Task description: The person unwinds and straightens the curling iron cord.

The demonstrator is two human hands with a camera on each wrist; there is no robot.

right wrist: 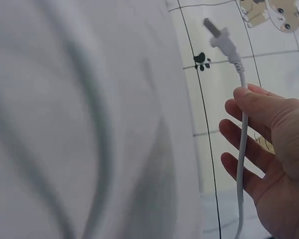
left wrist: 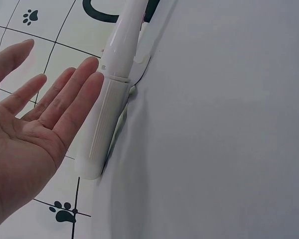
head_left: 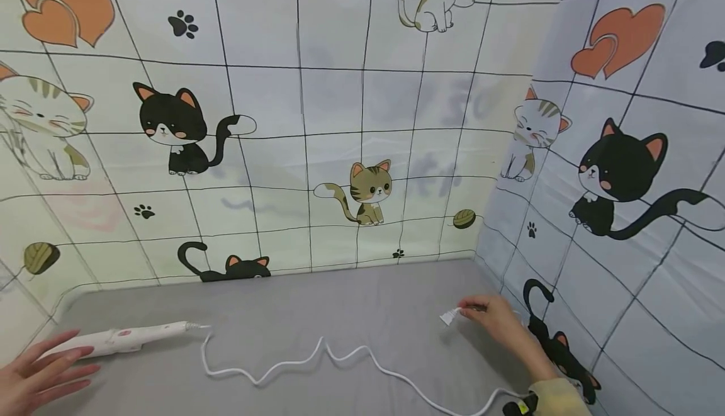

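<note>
A long white corded appliance shaped like a hair styler [head_left: 121, 339] lies at the left of the grey surface. My left hand [head_left: 42, 372] is at its far-left end, and in the left wrist view the hand [left wrist: 50, 119] has its fingers extended, fingertips right at the side of the white body [left wrist: 107, 119]. At the right, my right hand [head_left: 501, 321] pinches the white power cord [right wrist: 244, 134] between thumb and fingers just behind the two-prong plug [right wrist: 226, 47]. The plug [head_left: 449, 316] points away from the hand, over the grey surface.
The white cord [head_left: 291, 364] runs in loose waves across the grey surface [head_left: 317, 303] from the appliance to the right wrist. Fabric walls [head_left: 334, 101] printed with cats, hearts and paw prints stand behind and at the right. A black wrist band [head_left: 520, 406] sits below the yellow sleeve [head_left: 557, 397].
</note>
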